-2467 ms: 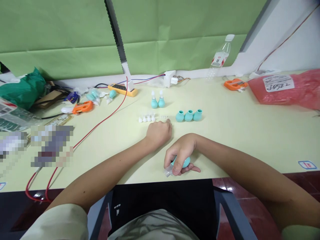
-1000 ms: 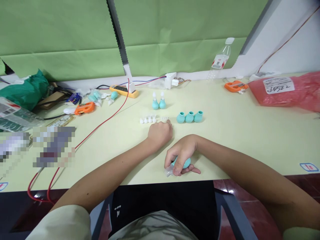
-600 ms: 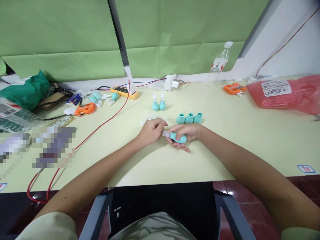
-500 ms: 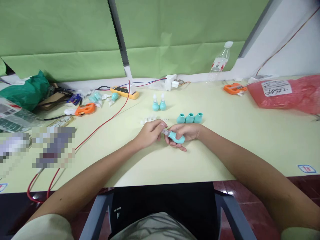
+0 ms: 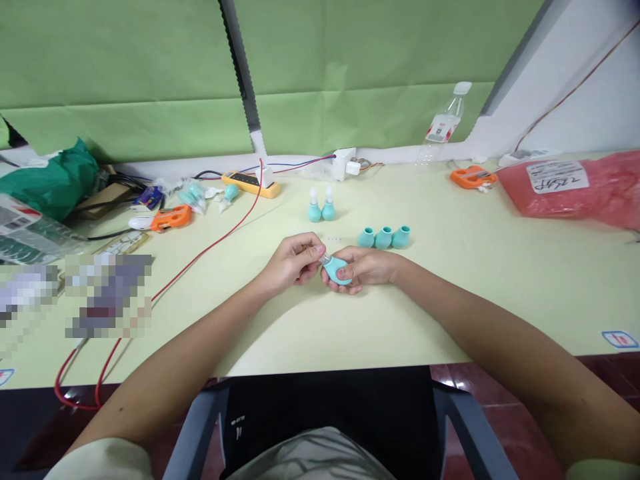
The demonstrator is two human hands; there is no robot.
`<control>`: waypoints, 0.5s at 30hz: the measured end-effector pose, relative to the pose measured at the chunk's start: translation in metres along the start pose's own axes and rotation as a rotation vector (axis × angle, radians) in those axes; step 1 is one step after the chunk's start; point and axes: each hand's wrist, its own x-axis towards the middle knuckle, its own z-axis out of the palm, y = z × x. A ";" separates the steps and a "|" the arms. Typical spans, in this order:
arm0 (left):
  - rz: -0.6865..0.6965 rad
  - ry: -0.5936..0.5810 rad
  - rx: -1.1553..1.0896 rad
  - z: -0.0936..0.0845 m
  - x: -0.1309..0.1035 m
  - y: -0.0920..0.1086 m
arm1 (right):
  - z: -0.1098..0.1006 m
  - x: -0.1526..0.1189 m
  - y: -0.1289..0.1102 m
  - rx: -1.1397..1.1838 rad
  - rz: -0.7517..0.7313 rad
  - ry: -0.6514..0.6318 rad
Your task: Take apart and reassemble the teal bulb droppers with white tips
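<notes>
My right hand (image 5: 369,268) is wrapped round a teal rubber bulb (image 5: 338,272), its thumb pressing on the side. A clear nozzle (image 5: 325,258) stands at the neck of this bulb, and the fingers of my left hand (image 5: 295,261) pinch its outer end. How deep the nozzle sits in the neck I cannot tell. Just beyond my right hand, three teal bulbs with open necks (image 5: 383,238) stand in a row. Farther back are two teal bulbs with whitish tips (image 5: 321,211), upright side by side. Tiny whitish pieces (image 5: 333,239) lie behind my fingers.
Left on the table are orange-handled scissors (image 5: 173,218), a yellow multimeter (image 5: 250,184), bagged teal parts (image 5: 193,195) and a red cable (image 5: 200,252). At the back right stand a plastic bottle (image 5: 444,123), an orange tool (image 5: 473,177) and a red bag (image 5: 565,190).
The bulb has turned in my right hand and shifted slightly left. My left fingers now close farther over the nozzle, and my left hand covers the white pieces seen behind it before.
</notes>
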 end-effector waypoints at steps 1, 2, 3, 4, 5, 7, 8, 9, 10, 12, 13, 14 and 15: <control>-0.012 0.016 -0.023 0.000 0.000 0.003 | 0.001 0.001 0.000 -0.018 -0.018 0.004; -0.025 0.042 -0.058 0.000 0.001 0.006 | 0.002 0.002 0.000 -0.050 -0.033 -0.001; -0.034 0.079 -0.098 -0.002 0.002 0.010 | 0.003 0.002 0.000 -0.086 -0.047 -0.009; -0.029 0.131 -0.134 -0.006 0.002 0.015 | 0.003 0.001 0.000 -0.120 -0.055 -0.020; -0.006 0.195 -0.158 -0.011 0.003 0.020 | 0.004 0.000 0.000 -0.146 -0.055 -0.030; 0.109 0.328 -0.091 -0.028 0.005 0.030 | 0.005 -0.002 0.001 -0.159 -0.036 -0.030; 0.183 0.390 -0.010 -0.039 0.007 0.033 | 0.005 -0.003 0.001 -0.149 -0.022 -0.020; 0.241 0.442 0.074 -0.051 0.009 0.034 | 0.005 -0.004 0.001 -0.140 -0.008 -0.012; 0.283 0.488 0.152 -0.064 0.012 0.034 | 0.005 -0.005 0.002 -0.137 0.004 -0.009; 0.329 0.586 0.308 -0.086 0.018 0.026 | 0.004 -0.005 0.002 -0.141 0.016 -0.009; 0.318 0.618 0.391 -0.095 0.021 0.020 | 0.004 -0.005 0.001 -0.147 0.019 -0.010; 0.280 0.638 0.477 -0.101 0.023 0.014 | 0.004 -0.005 0.001 -0.153 0.022 -0.010; 0.237 0.649 0.571 -0.106 0.026 0.007 | 0.004 -0.005 0.001 -0.157 0.023 -0.008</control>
